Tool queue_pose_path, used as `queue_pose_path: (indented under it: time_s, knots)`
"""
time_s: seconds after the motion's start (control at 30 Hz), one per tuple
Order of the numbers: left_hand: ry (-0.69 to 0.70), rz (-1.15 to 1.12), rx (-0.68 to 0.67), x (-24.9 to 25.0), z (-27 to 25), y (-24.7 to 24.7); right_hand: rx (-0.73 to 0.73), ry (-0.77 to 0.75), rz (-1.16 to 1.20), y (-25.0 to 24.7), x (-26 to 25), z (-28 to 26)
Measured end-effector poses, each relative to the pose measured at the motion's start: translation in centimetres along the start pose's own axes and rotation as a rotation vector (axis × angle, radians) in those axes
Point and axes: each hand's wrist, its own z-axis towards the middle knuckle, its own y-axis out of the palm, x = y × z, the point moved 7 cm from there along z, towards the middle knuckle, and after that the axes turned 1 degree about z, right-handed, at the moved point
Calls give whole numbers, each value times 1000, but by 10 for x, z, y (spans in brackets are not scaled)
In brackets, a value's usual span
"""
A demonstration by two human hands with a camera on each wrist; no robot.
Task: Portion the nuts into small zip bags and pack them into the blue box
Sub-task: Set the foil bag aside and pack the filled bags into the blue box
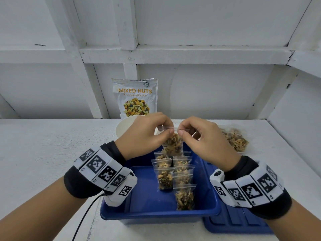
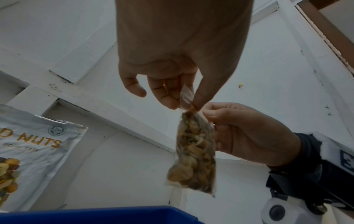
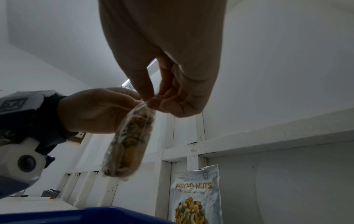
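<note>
Fingers of left hand (image 1: pixel 145 134) and right hand (image 1: pixel 203 136) both pinch the top strip of one small zip bag (image 1: pixel 173 144), thumb vs forefinger on each side, hands nearly touching. Bag is full of nuts and hangs upright above far end of blue box (image 1: pixel 147 202). Inside box: filled bags (image 1: pixel 175 174) stood in two rows. Box lid (image 1: pixel 231 221) lies just right of box. Behind hands a paper bowl (image 1: pixel 125 127), then mixed nuts pouch (image 1: pixel 135 98) at wall. Far right, loose bag w/ nuts (image 1: pixel 234 139) on table (image 1: pixel 43 145).
</note>
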Motion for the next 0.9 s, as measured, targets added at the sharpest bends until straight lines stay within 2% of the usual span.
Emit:
queue_pose_path:
  time_s: [0.27, 0.37, 0.47, 0.6, 0.67, 0.77, 0.9]
  knots:
    - [75, 66, 33, 6, 2, 3, -23, -25, -27, 4, 0, 0]
    - [68, 57, 11, 6, 2, 6, -34, -37, -47, 4, 2, 0]
    - [5, 35, -48, 2, 4, 9, -42, -17, -56, 4, 5, -2]
    - [-55, 130, -242, -8, 10, 20, -184, 136, -38, -2, 20, -5]
    - [-84, 237, -396, -18, 11, 27, -168, 225, -69, -23, 36, -4]
    - [-140, 322, -671, -28, 9, 41, -79, 378, -173, -59, 83, -4]
    - [-222, 309, -1032, -33, -6, 72, -142, 575, -322, -65, 165, -15]
